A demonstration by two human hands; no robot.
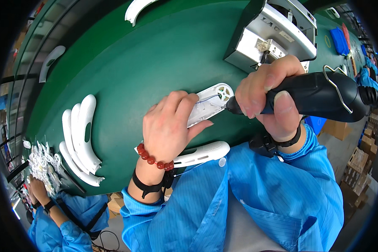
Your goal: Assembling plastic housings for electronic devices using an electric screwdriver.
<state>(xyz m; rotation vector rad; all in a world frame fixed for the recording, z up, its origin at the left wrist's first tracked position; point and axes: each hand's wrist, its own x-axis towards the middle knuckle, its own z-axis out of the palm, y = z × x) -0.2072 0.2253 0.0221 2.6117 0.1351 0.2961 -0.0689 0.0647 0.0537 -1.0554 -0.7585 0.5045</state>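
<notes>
A white elongated plastic housing (pixel 206 108) lies on the green table in front of me. At its rounded far end sits a round, spoked, greenish part (pixel 224 93), and a thin blue wire runs inside. My left hand (pixel 168 119) is pressed over the near end of the housing, fingers closed round its edge. In my right hand (pixel 269 90) is a black electric screwdriver (pixel 323 94), held sideways. Its tip points left at the housing's edge, next to the round part; whether it touches a screw I cannot tell. Closer to my body rests a white curved shell (pixel 206 153).
A metal box-shaped machine (pixel 277 31), seemingly a screw feeder, stands beyond my right hand. Several white curved shells (pixel 87 130) lie on the left. Further left, a co-worker's hand (pixel 38 190) is at a pile of small white parts (pixel 44 164). A blue bin (pixel 339 41) stands far right.
</notes>
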